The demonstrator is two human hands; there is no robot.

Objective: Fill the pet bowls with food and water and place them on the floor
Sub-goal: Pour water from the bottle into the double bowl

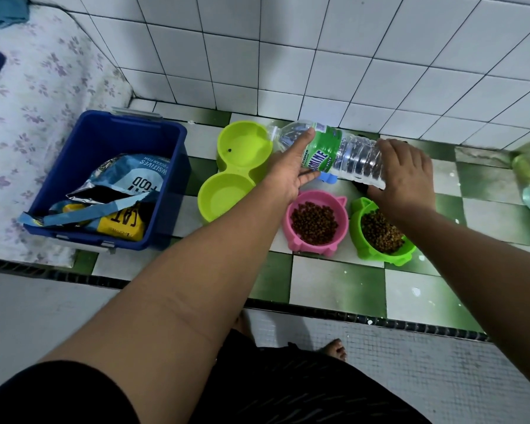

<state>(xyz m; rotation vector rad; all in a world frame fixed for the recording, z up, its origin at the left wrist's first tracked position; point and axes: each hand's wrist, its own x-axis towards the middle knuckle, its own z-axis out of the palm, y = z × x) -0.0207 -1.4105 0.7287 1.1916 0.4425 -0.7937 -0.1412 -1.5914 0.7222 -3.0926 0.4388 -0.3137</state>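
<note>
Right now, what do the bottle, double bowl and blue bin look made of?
The bottle looks like thin clear plastic, glossy: see-through ribbed wall, printed green label. The double bowl looks like moulded lime plastic, smooth satin finish, uniform colour; possibly silicone, can't tell. The bin looks like rigid blue plastic with a slight sheen and a moulded rim.

Both hands (291, 171) tip a water bottle (346, 153) over a double bowl (236, 172).
</note>
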